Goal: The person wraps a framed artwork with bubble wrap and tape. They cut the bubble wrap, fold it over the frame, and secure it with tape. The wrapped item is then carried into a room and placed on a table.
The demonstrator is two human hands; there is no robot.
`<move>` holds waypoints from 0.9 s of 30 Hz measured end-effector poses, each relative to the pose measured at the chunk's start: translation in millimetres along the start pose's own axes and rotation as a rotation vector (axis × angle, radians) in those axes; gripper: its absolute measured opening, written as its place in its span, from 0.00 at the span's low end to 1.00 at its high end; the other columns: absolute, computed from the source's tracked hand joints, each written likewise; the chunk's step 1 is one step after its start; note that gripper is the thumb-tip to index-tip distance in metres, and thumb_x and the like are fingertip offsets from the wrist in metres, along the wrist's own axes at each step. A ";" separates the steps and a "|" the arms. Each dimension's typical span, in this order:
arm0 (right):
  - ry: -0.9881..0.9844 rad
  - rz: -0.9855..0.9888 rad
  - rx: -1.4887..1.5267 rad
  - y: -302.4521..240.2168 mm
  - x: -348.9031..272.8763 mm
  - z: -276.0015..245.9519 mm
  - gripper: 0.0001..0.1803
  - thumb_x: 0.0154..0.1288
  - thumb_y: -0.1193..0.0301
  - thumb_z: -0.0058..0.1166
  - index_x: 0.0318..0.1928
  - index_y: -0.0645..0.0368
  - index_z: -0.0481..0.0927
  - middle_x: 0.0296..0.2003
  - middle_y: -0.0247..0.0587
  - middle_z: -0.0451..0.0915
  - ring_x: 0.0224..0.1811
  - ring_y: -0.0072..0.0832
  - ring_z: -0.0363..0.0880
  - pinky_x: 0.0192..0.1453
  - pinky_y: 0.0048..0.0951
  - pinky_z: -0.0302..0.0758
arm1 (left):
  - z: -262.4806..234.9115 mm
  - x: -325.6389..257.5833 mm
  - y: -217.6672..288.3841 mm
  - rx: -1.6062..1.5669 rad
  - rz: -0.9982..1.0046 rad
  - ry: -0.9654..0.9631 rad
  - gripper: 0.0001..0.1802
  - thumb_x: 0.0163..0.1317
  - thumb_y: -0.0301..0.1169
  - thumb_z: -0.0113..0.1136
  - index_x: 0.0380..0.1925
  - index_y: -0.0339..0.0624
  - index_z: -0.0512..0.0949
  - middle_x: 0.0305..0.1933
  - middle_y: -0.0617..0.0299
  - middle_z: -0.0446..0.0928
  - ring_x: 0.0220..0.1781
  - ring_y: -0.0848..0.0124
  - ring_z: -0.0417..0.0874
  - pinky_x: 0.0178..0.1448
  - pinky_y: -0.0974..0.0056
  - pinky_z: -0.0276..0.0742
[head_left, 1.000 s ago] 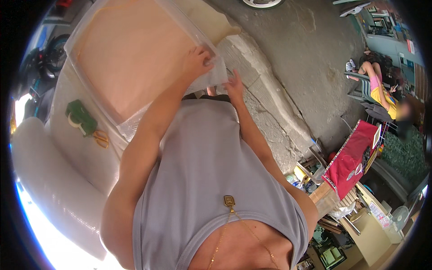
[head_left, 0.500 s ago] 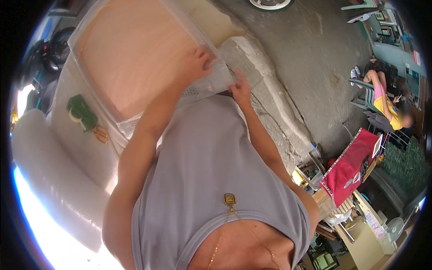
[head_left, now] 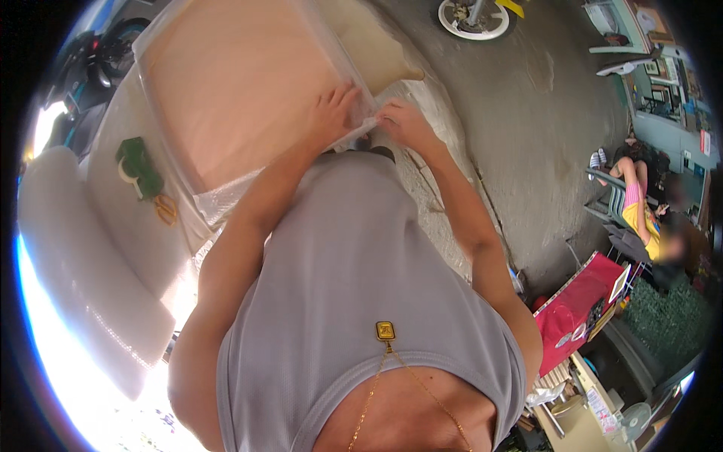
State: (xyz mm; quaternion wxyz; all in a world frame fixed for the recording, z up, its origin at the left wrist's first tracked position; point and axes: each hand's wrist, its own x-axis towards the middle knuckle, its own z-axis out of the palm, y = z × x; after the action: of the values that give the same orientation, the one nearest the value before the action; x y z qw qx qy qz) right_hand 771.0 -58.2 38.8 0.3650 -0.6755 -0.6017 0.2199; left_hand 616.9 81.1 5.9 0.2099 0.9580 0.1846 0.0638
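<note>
Both hands are at the near right corner of a large flat tan panel [head_left: 233,90] sleeved in clear plastic wrap [head_left: 348,56]. Left hand [head_left: 336,113] lies palm down on the panel just inside that corner, fingers spread and a bit bent, not wrapped around anything. Right hand [head_left: 405,122] is right beside it, thumb and fingertips pinching the wrap's edge at the corner; from where I'm standing the exact fold under those fingers is too small to make out. Panel sits flat on a pale covered work surface [head_left: 147,252], ahead of the person and to their left, near edge close to the gray tank top [head_left: 354,248]; far end runs out of sight. Left of the panel, on the same surface: green tape dispenser [head_left: 141,167], with yellow-handled scissors [head_left: 166,210] just beside its near end. Further left, a fat whitish roll [head_left: 86,264], glossy, slanting toward the person. Dark motorcycle [head_left: 98,64] at far left; another wheel with a white rim [head_left: 476,21] up front on the concrete floor [head_left: 520,135]. Off to the right, a person in a yellow top [head_left: 639,218] sits on a chair, well apart from the work. Nearer on that side: red cloth [head_left: 576,301] with a pale trim, then a white fan [head_left: 636,418]. Gold pendant [head_left: 385,331] hangs on the worker's chest.
</note>
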 end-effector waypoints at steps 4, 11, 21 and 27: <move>-0.040 0.105 0.159 18.8 22.9 -0.8 0.09 0.50 0.73 0.57 0.32 0.64 0.79 0.27 0.48 0.78 0.28 0.38 0.76 0.33 0.31 0.71 | 3.9 6.5 -38.3 -0.080 0.155 -0.146 0.32 0.52 0.48 0.55 0.56 0.49 0.64 0.62 0.58 0.61 0.60 0.57 0.63 0.61 0.51 0.56; -0.114 0.306 0.256 54.2 54.2 12.6 0.09 0.52 0.71 0.58 0.31 0.65 0.80 0.23 0.41 0.79 0.25 0.24 0.75 0.32 0.26 0.71 | 2.6 29.9 -45.2 -0.442 -0.021 -0.227 0.20 0.61 0.46 0.48 0.43 0.42 0.75 0.51 0.53 0.71 0.56 0.57 0.68 0.61 0.56 0.59; -0.191 0.667 0.657 88.3 61.5 34.8 0.11 0.50 0.67 0.62 0.28 0.64 0.80 0.20 0.33 0.76 0.22 0.19 0.71 0.27 0.21 0.69 | 22.1 33.4 -23.4 -0.349 -0.295 0.085 0.13 0.51 0.44 0.59 0.24 0.48 0.79 0.36 0.64 0.75 0.39 0.63 0.76 0.41 0.58 0.71; -0.789 0.747 0.212 85.9 122.7 2.0 0.13 0.54 0.66 0.59 0.31 0.66 0.80 0.25 0.36 0.79 0.24 0.21 0.74 0.28 0.21 0.69 | 22.4 28.9 -16.4 -0.268 -0.340 0.194 0.14 0.48 0.49 0.58 0.22 0.52 0.80 0.32 0.68 0.73 0.36 0.68 0.76 0.42 0.54 0.70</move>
State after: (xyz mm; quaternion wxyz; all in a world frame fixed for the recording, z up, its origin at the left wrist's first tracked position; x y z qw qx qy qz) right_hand 847.6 60.9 -10.1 0.0750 -0.6690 -0.3868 0.6302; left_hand 642.7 97.4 -20.1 0.3243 0.8660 0.3524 0.1433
